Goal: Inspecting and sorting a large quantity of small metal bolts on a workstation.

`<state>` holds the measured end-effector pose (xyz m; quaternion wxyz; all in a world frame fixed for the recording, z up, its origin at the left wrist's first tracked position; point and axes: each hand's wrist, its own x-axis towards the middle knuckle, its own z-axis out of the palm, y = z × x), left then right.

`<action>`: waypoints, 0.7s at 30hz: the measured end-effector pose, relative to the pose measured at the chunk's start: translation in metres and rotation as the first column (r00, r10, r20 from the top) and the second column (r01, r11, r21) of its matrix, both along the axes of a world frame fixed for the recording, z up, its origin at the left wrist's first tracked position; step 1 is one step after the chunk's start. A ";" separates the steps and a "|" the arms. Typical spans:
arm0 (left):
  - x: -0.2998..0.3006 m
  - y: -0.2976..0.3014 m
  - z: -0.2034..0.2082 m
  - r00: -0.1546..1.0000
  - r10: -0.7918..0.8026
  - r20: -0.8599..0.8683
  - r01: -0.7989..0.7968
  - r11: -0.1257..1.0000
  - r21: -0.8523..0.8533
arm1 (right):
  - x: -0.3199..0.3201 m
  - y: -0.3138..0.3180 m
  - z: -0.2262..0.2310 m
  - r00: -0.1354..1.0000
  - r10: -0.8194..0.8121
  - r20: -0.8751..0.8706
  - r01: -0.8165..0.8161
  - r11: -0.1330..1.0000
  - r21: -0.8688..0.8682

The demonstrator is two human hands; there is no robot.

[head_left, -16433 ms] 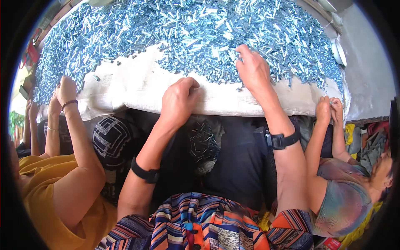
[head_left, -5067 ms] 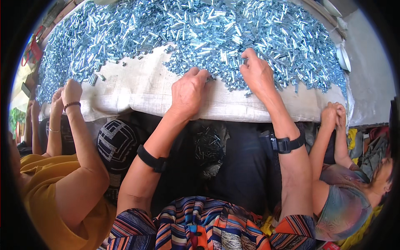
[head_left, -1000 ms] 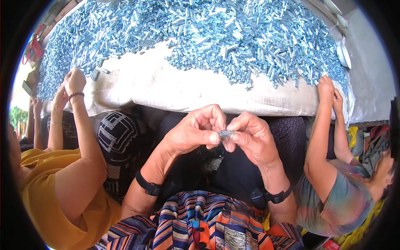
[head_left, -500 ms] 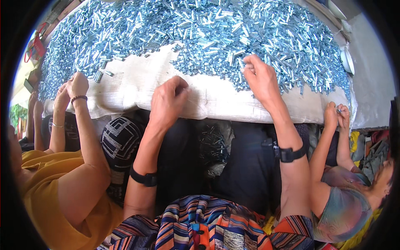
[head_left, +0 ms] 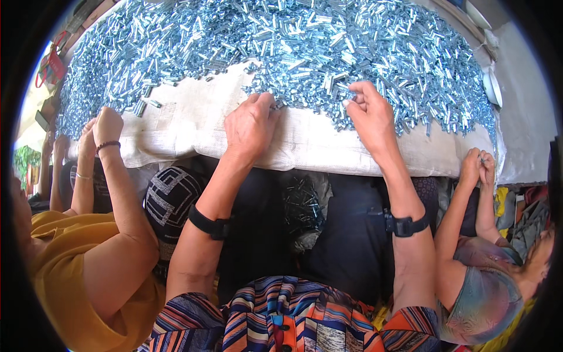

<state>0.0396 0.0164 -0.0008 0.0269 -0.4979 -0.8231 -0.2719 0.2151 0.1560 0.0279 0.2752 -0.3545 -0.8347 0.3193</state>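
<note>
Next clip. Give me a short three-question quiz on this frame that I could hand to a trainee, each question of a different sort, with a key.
1. True or false: the person's left hand rests palm down on the white woven cloth at the edge of the heap of small shiny blue-silver metal pieces.
2. Multiple choice: the right hand has its fingertips A) on the lap, B) in the metal pieces at the heap's edge, C) on a co-worker's arm.
3. Fill in: each of the person's forearms wears a black ____.

Key: 1 true; 2 B; 3 wristband.
</note>
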 end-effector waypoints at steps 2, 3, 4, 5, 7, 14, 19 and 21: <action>0.002 0.000 0.000 0.998 0.031 0.057 -0.031 1.000 0.002 | 0.011 -0.010 -0.002 0.988 0.001 -0.153 -0.018 0.994 -0.107; 0.003 0.002 0.000 0.998 0.027 0.058 -0.028 1.000 0.003 | 0.016 -0.017 0.000 0.963 -0.022 -0.267 -0.046 0.968 -0.247; 0.002 0.004 0.000 0.999 0.032 0.008 -0.032 0.999 -0.023 | 0.020 -0.025 0.002 0.925 -0.057 -0.375 -0.096 0.921 -0.378; 0.001 0.004 0.000 0.998 0.035 -0.043 -0.037 0.998 -0.048 | 0.025 -0.033 0.005 0.919 -0.056 -0.391 -0.113 0.911 -0.397; 0.001 0.003 0.005 0.999 0.044 0.011 -0.043 0.997 -0.061 | 0.036 -0.044 0.004 0.905 -0.072 -0.419 -0.128 0.893 -0.431; 0.008 -0.025 0.014 0.916 -0.129 0.380 0.059 0.980 0.190 | 0.056 -0.073 -0.003 0.797 -0.179 -0.576 -0.305 0.705 -0.641; 0.035 -0.038 0.022 0.658 -0.281 0.699 0.156 0.959 0.238 | 0.053 -0.084 0.004 0.764 -0.191 -0.617 -0.366 0.659 -0.657; 0.047 -0.043 0.032 0.361 -0.322 0.875 0.135 0.947 0.293 | 0.052 -0.086 0.004 0.753 -0.171 -0.636 -0.393 0.658 -0.642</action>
